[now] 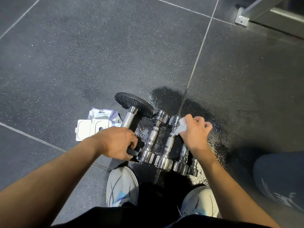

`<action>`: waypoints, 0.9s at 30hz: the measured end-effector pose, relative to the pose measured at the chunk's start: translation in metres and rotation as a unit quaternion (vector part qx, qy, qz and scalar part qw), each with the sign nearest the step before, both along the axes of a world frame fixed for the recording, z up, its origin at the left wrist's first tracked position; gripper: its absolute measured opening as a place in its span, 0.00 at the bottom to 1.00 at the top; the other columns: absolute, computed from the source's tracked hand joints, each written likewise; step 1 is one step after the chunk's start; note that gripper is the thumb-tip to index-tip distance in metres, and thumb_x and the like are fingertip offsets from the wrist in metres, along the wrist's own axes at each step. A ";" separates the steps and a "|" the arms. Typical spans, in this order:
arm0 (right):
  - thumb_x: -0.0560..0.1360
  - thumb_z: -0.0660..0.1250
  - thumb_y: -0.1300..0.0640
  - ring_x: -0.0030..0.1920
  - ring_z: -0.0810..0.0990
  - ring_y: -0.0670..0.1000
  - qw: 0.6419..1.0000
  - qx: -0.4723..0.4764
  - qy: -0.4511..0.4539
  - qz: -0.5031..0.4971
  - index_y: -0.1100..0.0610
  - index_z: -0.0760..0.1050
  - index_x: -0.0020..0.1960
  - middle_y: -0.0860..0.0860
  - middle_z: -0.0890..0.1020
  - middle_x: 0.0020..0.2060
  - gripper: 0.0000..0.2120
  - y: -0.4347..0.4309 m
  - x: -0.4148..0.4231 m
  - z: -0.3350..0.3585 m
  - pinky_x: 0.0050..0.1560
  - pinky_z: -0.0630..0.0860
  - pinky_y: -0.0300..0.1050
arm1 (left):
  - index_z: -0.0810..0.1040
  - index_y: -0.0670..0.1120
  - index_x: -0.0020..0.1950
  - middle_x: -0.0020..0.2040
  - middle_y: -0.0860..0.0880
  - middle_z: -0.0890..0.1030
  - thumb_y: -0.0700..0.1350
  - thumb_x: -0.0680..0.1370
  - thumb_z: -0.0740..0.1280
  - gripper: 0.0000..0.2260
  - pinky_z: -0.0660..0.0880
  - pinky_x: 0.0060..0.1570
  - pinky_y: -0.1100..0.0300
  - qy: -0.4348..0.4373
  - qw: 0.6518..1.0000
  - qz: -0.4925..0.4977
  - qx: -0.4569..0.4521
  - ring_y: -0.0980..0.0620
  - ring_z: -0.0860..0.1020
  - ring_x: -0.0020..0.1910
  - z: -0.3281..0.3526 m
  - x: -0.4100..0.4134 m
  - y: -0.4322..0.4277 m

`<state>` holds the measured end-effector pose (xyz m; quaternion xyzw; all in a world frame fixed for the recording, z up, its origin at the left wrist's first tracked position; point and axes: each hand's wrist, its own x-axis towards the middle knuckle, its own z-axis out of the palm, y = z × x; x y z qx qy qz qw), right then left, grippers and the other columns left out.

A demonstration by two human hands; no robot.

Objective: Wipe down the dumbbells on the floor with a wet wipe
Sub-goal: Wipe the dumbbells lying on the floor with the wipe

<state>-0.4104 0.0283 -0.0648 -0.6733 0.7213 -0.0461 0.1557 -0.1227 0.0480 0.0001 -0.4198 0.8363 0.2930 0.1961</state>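
Several chrome dumbbells lie side by side on the dark rubber floor in front of my shoes. My left hand (116,143) grips the knurled handle of the black-plated dumbbell (131,111) at the left, its far plate tilted up. Beside it lie two small chrome dumbbells (152,139) (169,142). My right hand (195,132) holds a crumpled white wet wipe (181,127) and covers the upper part of a further chrome dumbbell (182,159); another small one (193,167) lies partly hidden under my wrist.
A wet wipe pack (95,125) with its white lid open lies on the floor left of the dumbbells. The floor (213,129) around the dumbbells is wet and shiny. My white shoes (122,186) stand just below. A metal frame base (243,17) sits far right.
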 end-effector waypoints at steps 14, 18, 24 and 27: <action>0.86 0.58 0.53 0.78 0.62 0.51 0.991 -0.051 -0.072 0.104 0.53 0.65 0.78 0.50 0.67 0.76 0.21 0.031 0.001 -0.022 0.80 0.53 0.48 | 0.77 0.56 0.49 0.38 0.60 0.69 0.60 0.72 0.69 0.11 0.63 0.36 0.66 0.005 1.000 0.003 -0.005 0.64 0.68 0.38 -0.003 0.002 0.000; 0.84 0.54 0.60 0.81 0.51 0.55 0.988 -0.046 -0.017 0.147 0.56 0.59 0.80 0.52 0.59 0.80 0.24 0.034 0.010 -0.033 0.80 0.46 0.44 | 0.76 0.57 0.48 0.39 0.60 0.70 0.61 0.72 0.68 0.11 0.64 0.36 0.65 0.004 1.000 0.002 -0.008 0.61 0.70 0.39 -0.004 0.002 -0.001; 0.86 0.41 0.56 0.80 0.51 0.47 0.985 -0.005 -0.112 0.128 0.52 0.54 0.80 0.47 0.54 0.80 0.23 0.090 0.019 -0.030 0.77 0.58 0.40 | 0.76 0.57 0.47 0.40 0.59 0.71 0.61 0.72 0.67 0.10 0.62 0.34 0.68 0.005 1.000 -0.001 -0.013 0.63 0.70 0.38 -0.007 0.004 0.000; 0.85 0.48 0.49 0.70 0.72 0.42 0.977 0.046 -0.210 0.002 0.48 0.62 0.79 0.48 0.62 0.78 0.23 0.095 0.023 -0.026 0.64 0.76 0.40 | 0.76 0.57 0.46 0.39 0.59 0.71 0.61 0.71 0.67 0.11 0.63 0.35 0.66 0.006 1.000 0.003 -0.016 0.64 0.69 0.38 -0.008 0.005 0.000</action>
